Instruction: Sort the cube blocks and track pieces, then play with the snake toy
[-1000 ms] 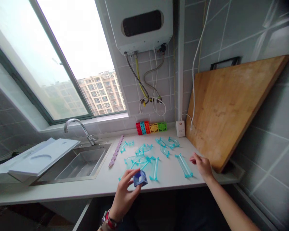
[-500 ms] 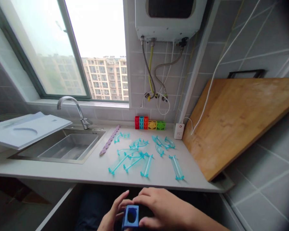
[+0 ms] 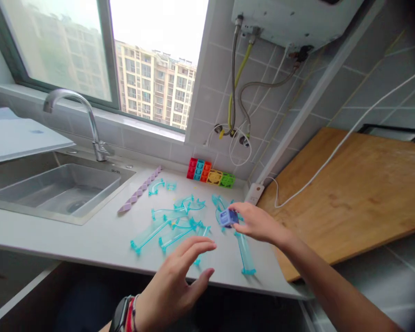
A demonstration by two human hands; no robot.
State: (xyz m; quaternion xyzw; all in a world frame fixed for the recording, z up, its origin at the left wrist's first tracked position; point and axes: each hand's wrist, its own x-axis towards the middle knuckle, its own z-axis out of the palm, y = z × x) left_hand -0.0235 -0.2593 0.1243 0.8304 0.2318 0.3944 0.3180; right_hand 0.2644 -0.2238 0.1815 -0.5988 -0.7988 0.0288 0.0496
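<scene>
My right hand [image 3: 254, 221] is closed on a small blue-purple block [image 3: 228, 217], which it holds over the right part of the counter. Under and around it lie clear teal plastic track pieces [image 3: 183, 234], some curved and some straight. Nearer the front edge, my left hand [image 3: 183, 272] is open, fingers and thumb apart, with nothing in it. A straight teal piece [image 3: 244, 253] lies just below my right hand. Against the back wall stands a row of coloured blocks [image 3: 210, 173] in red, blue, orange, yellow and green.
A lilac zigzag strip [image 3: 140, 191] lies beside the steel sink [image 3: 76, 216]; a faucet [image 3: 90, 120] rises behind it. A white board [image 3: 20, 136] overhangs the sink. At right a wooden board [image 3: 346, 193] leans by a white socket box [image 3: 254, 193] with a cable.
My right hand has carried the block from below the counter edge up over the track pieces. My left hand has come off it and spread. The view has tilted and shifted.
</scene>
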